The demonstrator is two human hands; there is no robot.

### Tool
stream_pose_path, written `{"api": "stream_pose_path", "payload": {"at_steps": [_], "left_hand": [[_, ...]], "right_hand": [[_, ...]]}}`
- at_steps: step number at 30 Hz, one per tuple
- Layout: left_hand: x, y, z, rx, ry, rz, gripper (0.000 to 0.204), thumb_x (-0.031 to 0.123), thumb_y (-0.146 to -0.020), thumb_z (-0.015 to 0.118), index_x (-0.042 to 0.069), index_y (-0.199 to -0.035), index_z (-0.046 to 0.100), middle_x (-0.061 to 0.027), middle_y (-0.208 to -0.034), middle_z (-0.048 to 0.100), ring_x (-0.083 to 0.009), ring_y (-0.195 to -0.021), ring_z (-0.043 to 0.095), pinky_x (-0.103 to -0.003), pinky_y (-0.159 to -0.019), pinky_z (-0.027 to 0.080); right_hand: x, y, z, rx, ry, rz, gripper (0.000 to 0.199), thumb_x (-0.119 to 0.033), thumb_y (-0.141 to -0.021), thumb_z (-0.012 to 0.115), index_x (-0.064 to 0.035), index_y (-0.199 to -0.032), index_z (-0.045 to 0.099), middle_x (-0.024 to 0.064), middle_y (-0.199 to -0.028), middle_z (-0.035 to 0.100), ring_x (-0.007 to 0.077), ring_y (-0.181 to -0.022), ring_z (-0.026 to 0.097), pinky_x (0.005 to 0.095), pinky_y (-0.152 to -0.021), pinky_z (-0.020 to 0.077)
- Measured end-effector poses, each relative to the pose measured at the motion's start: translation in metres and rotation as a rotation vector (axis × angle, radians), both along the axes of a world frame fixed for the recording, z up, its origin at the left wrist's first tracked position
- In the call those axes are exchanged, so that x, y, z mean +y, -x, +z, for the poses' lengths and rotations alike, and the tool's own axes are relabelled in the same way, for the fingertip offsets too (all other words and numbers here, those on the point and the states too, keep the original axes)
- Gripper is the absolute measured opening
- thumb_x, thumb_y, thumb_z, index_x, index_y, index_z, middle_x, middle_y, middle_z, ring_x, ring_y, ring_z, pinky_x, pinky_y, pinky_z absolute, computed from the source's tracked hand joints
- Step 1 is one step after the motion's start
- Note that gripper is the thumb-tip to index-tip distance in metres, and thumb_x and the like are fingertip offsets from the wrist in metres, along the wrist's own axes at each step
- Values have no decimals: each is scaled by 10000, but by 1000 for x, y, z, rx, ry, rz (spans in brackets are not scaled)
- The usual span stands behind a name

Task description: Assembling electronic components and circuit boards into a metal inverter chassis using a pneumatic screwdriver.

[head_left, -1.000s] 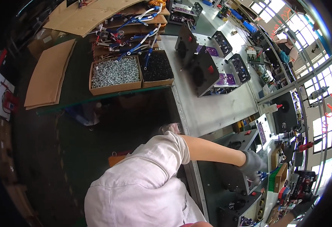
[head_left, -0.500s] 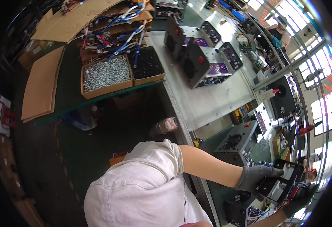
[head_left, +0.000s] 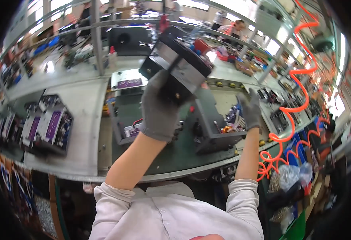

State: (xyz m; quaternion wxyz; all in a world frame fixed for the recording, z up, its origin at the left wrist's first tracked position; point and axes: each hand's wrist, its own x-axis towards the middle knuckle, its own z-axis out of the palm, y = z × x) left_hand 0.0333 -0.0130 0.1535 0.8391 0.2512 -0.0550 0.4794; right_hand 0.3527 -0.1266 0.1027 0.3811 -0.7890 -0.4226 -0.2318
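Left hand (head_left: 159, 106), grey-gloved, is raised above the bench with fingers clamped around one black box-shaped electronic unit (head_left: 181, 60). The unit sits up and to the right of the palm, tilted, its long axis running from upper left to lower right. Right hand (head_left: 250, 109), also gloved, has fingers spread apart and holds nothing; it hovers over the green work mat (head_left: 175, 154), near a black metal fixture (head_left: 213, 128). Left hand alone carries the unit. Count: one unit held, two gloved hands, one orange coiled hose (head_left: 295, 100) at right.
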Motion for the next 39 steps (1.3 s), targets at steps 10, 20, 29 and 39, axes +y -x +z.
{"api": "stream_pose_path", "payload": {"at_steps": [10,20,29,39], "left_hand": [[-8,-116,-30,884,-763,580,473,185,-702,726,17,-1096,526,-119,-955,643,-243,-869,646,-362,-785,507],[-34,-144,-53,1683,-1894,5,451,277,-754,618,-2,-1101,538,-207,-967,659,-360,-923,651,-427,-794,515],[13,-114,-77,1410,-1846,-604,506,473,-888,508,42,-1144,574,-241,-917,655,-348,-854,659,-432,-758,515],[-10,104,-77,1481,-1564,1240,577,276,-617,808,64,-1114,605,-100,-1084,632,-327,-1029,590,-455,-927,433]], "right_hand": [[-44,25,-57,284,469,-357,760,-339,-731,648,-48,-1371,358,267,-1109,581,417,-988,604,482,-866,474],[-74,83,-68,176,-25,-211,623,-324,-794,687,-48,-1302,455,200,-1070,585,361,-954,602,418,-809,487],[-25,142,-98,-137,-426,34,300,-59,-834,557,27,-1122,552,194,-1041,597,380,-945,573,467,-895,431],[38,142,-126,-222,-623,78,239,-2,-849,470,33,-1070,555,180,-994,601,381,-972,555,479,-948,406]]}}
